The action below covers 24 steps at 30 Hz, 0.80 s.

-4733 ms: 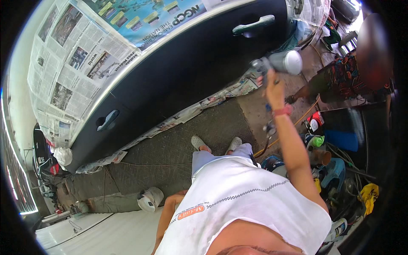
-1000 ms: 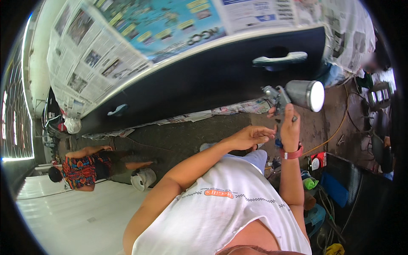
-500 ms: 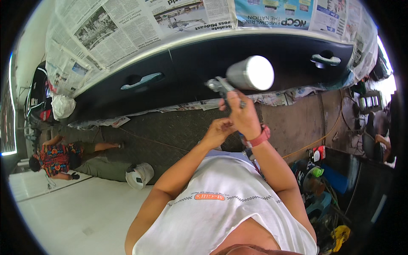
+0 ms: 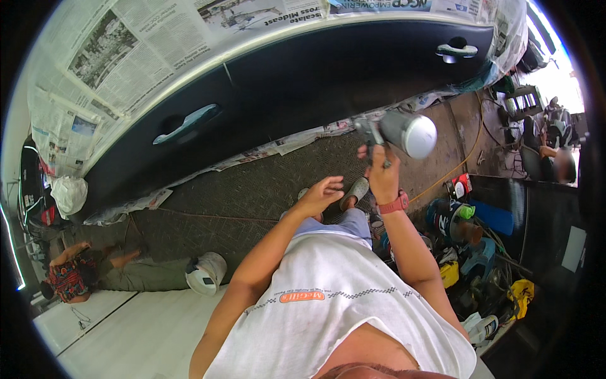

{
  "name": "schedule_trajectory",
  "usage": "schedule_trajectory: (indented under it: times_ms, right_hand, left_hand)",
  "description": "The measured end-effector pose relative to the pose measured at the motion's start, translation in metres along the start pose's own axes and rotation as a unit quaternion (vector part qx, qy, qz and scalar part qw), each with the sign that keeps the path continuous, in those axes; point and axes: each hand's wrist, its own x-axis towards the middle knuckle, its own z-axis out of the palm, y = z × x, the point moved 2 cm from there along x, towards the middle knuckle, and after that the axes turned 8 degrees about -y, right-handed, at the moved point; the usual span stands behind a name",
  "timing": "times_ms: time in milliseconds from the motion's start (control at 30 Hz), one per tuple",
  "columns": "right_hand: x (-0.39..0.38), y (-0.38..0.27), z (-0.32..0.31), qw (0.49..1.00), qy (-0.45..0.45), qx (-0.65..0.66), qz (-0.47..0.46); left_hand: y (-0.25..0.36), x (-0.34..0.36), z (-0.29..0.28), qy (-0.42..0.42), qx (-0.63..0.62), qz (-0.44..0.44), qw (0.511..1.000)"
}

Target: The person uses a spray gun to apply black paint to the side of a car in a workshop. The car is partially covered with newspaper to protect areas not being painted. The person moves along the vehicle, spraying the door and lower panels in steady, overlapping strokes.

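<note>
My right hand, a red watch on its wrist, is wrapped round the grip of a spray gun. A metal paint cup with a pale lid is fixed on top of the gun and tilts to the right. Held in front of me, the gun is apart from the black car door panels. My left hand is lower and further left, holding nothing, its fingers loosely stretched and apart. Two door handles, one left and one right, show on the black panels.
Newspaper masks the car above the panels. A white bucket stands on the floor at left, near another person. An orange hose crosses the floor at right, by cans and tools. Someone else sits at far right.
My right hand has moved the spray gun right and away from the panels. My left hand has come away from the right one. The whole view has turned and shifted.
</note>
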Motion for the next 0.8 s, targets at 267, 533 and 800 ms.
schedule_trajectory:
  times_ms: [267, 533, 800]
  right_hand:
    - [-0.033, 0.024, 0.029, 0.991, -0.001, -0.087, -0.098]
    - [-0.02, 0.039, 0.07, 0.967, -0.205, -0.053, -0.142]
    - [0.035, 0.06, -0.087, 0.997, -0.029, 0.065, -0.031]
  left_hand:
    - [-0.23, -0.139, -0.098, 0.229, 0.138, -0.222, 0.938]
    - [-0.284, -0.29, -0.102, 0.336, 0.059, -0.374, 0.862]
    - [-0.233, -0.21, -0.029, 0.377, -0.058, -0.269, 0.884]
